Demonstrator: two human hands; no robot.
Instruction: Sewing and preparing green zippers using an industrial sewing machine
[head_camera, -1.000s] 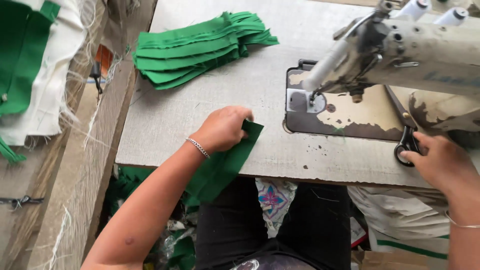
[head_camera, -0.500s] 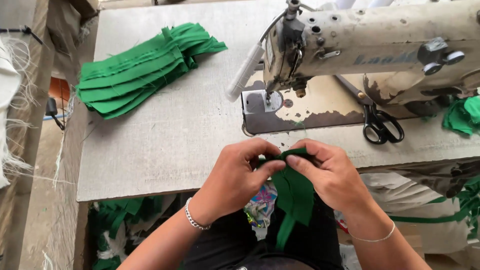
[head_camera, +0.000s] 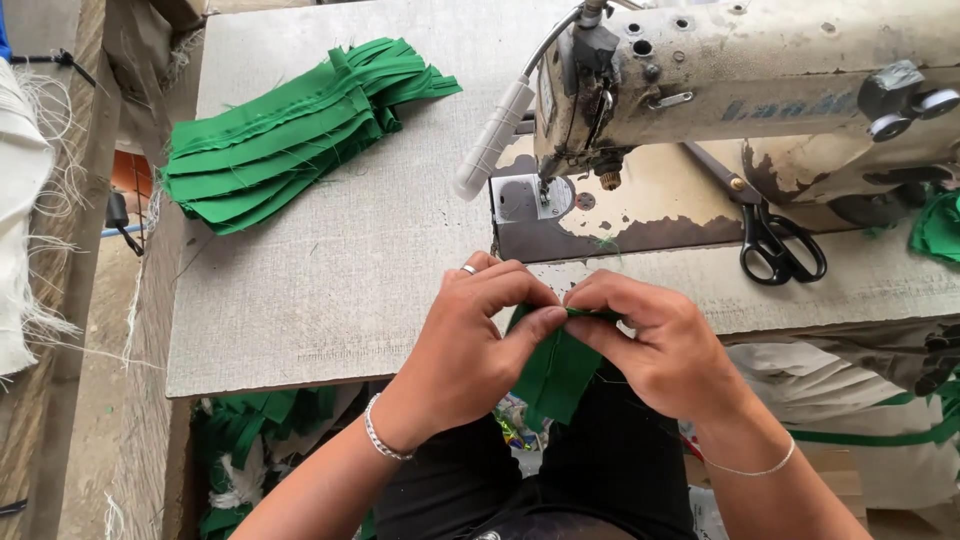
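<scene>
Both hands pinch the top edge of a green fabric piece (head_camera: 556, 375) at the table's front edge, just in front of the sewing machine (head_camera: 740, 80). My left hand (head_camera: 470, 345), with a ring and a bracelet, grips the left part of the edge. My right hand (head_camera: 655, 340) grips the right part, fingertips touching the left hand's. The fabric hangs down over my lap. The machine's needle and presser foot (head_camera: 545, 190) stand a little beyond the hands.
A stack of green fabric pieces (head_camera: 290, 130) lies at the table's (head_camera: 330, 280) far left. Black scissors (head_camera: 775, 240) rest on the machine bed at right. More green scraps (head_camera: 250, 430) lie under the table; white frayed cloth (head_camera: 25, 220) hangs at left.
One second ago my left hand held the fabric on the table while my right reached for the scissors. Both hands have since come together on the fabric's top edge.
</scene>
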